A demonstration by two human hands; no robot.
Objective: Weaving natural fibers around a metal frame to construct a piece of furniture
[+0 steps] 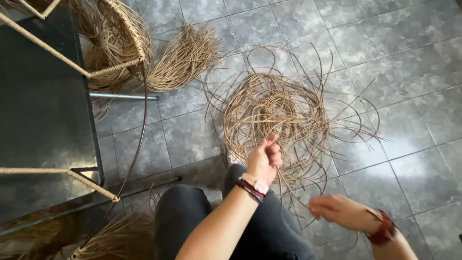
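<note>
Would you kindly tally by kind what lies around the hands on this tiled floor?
Loose tangled coil of cane strands, gripped by the left hand; the right hand is blurred below it: 1
Bundles of cane strands: 2, one by the frame, one at the bottom edge
Cane-wrapped metal frame: 1
Total: 4

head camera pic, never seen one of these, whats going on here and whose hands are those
The camera sits on a person's head and looks down, so both hands are that person's own. The left hand is closed around thin tan cane strands drawn from a loose tangled coil of cane on the grey tiled floor. The right hand, blurred, is down by the strands' trailing ends; whether it grips one is unclear. To the left stands a metal frame partly wrapped in cane, with another cane bundle beside it.
</note>
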